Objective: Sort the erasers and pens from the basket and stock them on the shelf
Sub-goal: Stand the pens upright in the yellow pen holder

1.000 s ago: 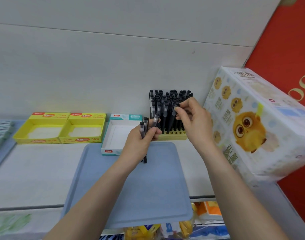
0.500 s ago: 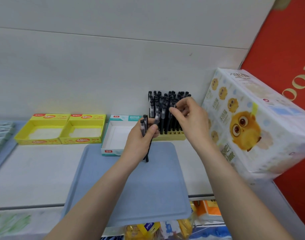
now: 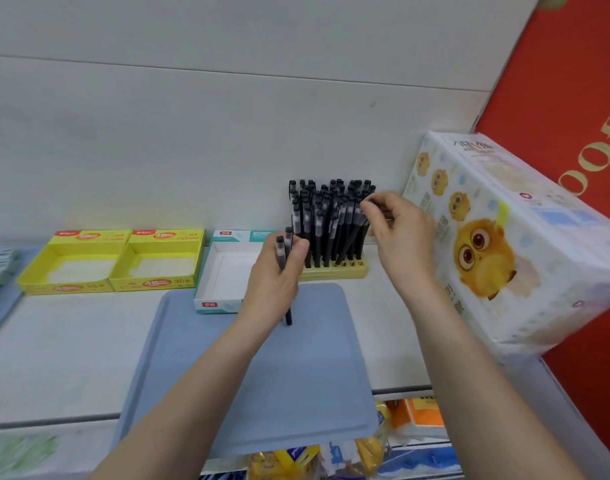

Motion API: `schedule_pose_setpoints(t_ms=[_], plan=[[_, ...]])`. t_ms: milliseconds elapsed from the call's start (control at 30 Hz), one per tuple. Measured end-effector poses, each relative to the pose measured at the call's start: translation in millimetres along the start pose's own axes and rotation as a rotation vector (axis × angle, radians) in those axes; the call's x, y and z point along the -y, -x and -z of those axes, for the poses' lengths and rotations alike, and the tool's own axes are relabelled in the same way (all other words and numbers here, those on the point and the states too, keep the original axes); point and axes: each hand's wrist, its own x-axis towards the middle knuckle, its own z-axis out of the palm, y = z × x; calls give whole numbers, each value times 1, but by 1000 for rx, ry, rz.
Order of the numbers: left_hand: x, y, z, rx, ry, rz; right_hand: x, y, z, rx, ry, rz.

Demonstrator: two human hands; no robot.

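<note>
My left hand [image 3: 274, 275] grips two black pens [image 3: 288, 306] upright over the far edge of the blue tray [image 3: 262, 382]. Behind it stands a pale yellow pen holder [image 3: 352, 271] packed with several black pens [image 3: 317, 216]. At the holder's right side my right hand [image 3: 400, 233] pinches the top of one slanted pen [image 3: 348, 247] whose tip reaches the holder's front row. No erasers or basket are in view.
A white and teal open box [image 3: 224, 271] sits left of the holder, with two yellow open boxes [image 3: 78, 265] [image 3: 158, 261] further left. A big tissue pack with chick pictures [image 3: 504, 244] crowds the right side. The shelf's front edge [image 3: 54, 419] runs under the tray.
My left hand showed three pens before and shows two now. My right hand has stayed at the holder, shifting slightly right with a slanted pen.
</note>
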Motion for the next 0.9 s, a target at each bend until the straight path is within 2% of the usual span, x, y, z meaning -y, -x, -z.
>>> schedule_pose_setpoints(t_ms=[200,300,367,467,533,633,700,800,900], plan=[[2,2,1,14,44,-7,-2,-8,-8,64,-2,6],[1,3,2,19,-54,-43,-1,-10,-10,181,80,70],[0,5,4,22,-119,-80,0,-10,-14,232,66,50],[0,5,6,39,-159,-97,4,-7,-14,128,113,99],[-2,4,4,73,-119,-72,14,0,-10,77,31,134],[-4,0,-2,103,-138,-82,25,15,-9,283,-163,108],[-4,-2,-6,126,-150,-80,24,19,-9,348,-253,52],[-3,-1,-8,110,-176,-99,17,13,1,185,-366,-87],[0,1,-6,91,-123,-93,3,3,15,-44,-197,-76]])
